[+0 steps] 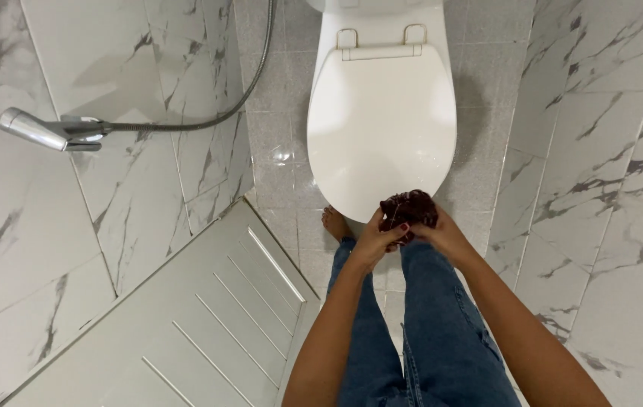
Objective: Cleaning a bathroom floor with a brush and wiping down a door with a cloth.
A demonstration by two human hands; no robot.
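Chrome spray nozzle (33, 130) hangs on the marbled wall at left, hose running upward. A grey slatted door panel (208, 316) sits below it. At centre stands the white toilet (380, 120), lid closed. Left hand (376, 240) and right hand (442, 235) both grip a bunched dark red cloth (408, 209) just at the lid's front edge, fingers curled closed around it.
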